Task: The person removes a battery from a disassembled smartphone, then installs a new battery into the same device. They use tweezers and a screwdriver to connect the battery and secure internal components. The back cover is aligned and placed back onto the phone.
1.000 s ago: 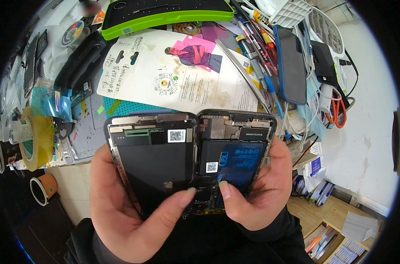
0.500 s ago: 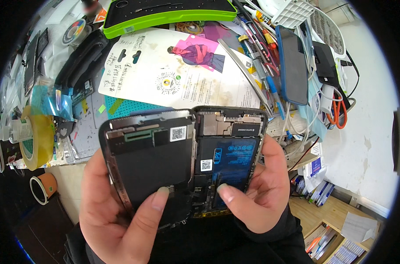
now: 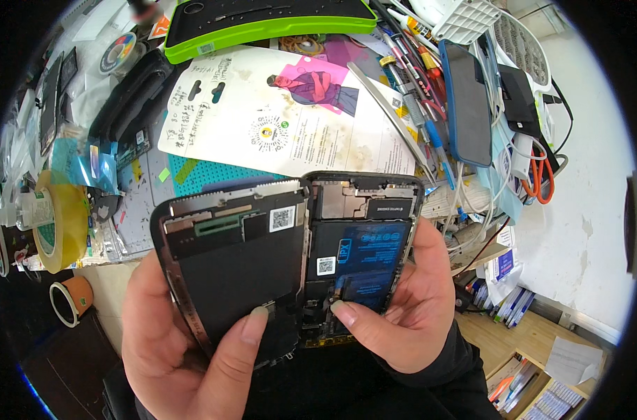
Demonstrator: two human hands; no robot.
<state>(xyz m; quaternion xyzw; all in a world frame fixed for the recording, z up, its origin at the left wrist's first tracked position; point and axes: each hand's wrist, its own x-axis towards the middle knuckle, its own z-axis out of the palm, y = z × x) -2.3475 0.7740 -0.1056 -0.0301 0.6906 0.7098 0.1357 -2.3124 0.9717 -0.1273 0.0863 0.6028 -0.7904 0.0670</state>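
Note:
An opened phone is held up before me like a book, its two halves side by side. My left hand (image 3: 192,343) grips the screen assembly (image 3: 234,262), thumb pressed on its dark inner side and fingers behind the left edge. The phone's back housing (image 3: 353,199) is in my right hand (image 3: 402,322), whose thumb rests on the inner parts at the lower left. A black-and-blue battery (image 3: 374,255) sits inside the housing, beside metal-covered parts at the top. The halves meet along the middle; whether a cable joins them I cannot tell.
Behind the phone lies a white printed card (image 3: 241,105) on a teal mat (image 3: 213,183). A green-rimmed tray (image 3: 269,31) holds small screws. Tweezers (image 3: 392,122), pens, another phone (image 3: 467,105) and cables crowd the right. Yellow tape (image 3: 66,227) stands left.
Both hands have shifted slightly left with the phone, and the screen half tilts a little more. My right thumb has slid left over the inner parts.

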